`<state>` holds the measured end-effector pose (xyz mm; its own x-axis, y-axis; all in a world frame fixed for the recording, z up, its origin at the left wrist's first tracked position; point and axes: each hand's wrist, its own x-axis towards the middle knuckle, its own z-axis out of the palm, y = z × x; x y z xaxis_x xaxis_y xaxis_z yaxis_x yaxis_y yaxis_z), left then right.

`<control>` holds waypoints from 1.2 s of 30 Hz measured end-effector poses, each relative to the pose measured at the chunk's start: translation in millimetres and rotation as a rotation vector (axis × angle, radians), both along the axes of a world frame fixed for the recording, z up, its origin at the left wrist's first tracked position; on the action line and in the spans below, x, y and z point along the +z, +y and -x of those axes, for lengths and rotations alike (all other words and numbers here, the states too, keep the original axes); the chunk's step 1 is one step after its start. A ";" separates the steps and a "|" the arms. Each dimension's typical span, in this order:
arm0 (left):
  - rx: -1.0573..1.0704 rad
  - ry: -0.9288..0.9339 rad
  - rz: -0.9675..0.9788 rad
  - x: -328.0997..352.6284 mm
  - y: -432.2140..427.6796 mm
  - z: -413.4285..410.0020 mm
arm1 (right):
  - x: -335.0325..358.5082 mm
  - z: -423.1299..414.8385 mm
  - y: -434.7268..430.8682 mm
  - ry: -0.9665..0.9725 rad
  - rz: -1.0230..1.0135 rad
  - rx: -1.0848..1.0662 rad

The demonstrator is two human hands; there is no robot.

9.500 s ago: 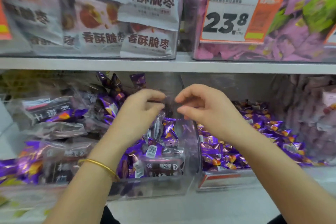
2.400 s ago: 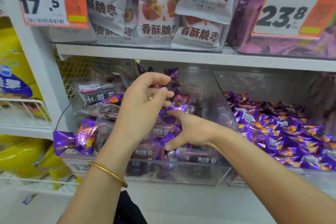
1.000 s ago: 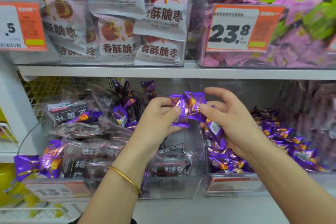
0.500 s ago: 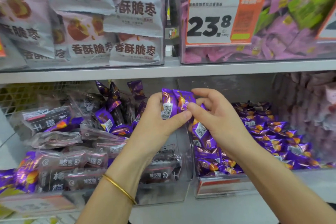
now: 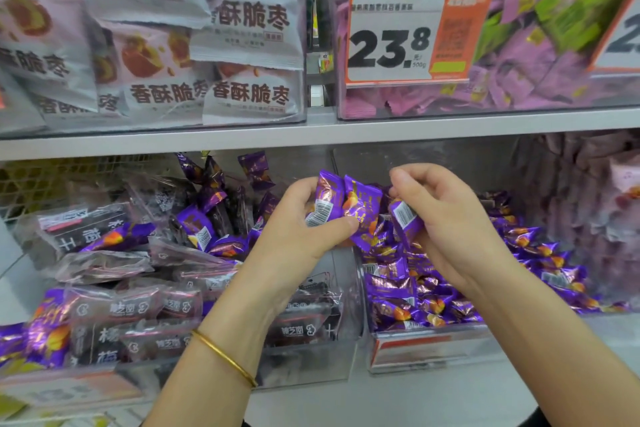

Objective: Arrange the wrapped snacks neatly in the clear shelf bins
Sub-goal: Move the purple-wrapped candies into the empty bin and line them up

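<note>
My left hand [image 5: 294,229] pinches two purple wrapped snacks [image 5: 346,204] between thumb and fingers, above the divide between two clear bins. My right hand [image 5: 446,218] curls around another purple snack [image 5: 403,218] just to the right, over the right bin [image 5: 426,350], which holds a heap of the same purple snacks [image 5: 540,253]. The left bin [image 5: 304,367] holds dark translucent packets [image 5: 138,308] with several purple snacks [image 5: 197,229] mixed among them.
The upper shelf [image 5: 311,132] carries a bin of pale jujube bags [image 5: 242,45] and a bin of pink packets [image 5: 519,80] with a 23.8 price tag [image 5: 408,35]. Pinkish packets [image 5: 595,201] fill a bin at far right. A wire rack [image 5: 41,184] sits behind at left.
Both hands hold the purple snacks about where they were half a second ago; the right hand's fingers have lifted off the left hand's pair and curled over its own snack.
</note>
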<state>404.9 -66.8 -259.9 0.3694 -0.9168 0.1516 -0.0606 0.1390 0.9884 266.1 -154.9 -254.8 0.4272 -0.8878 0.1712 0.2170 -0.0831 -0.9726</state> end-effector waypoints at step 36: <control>-0.215 -0.386 -0.013 4.1 -22.8 63.5 | 0.9 84.8 -23.5 0.305 0.128 0.393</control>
<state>341.4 -89.6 -255.8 0.0885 -0.9693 0.2293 -0.3967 0.1769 0.9007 181.3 -178.5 -253.9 0.7720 -0.6301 0.0836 -0.0361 -0.1748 -0.9840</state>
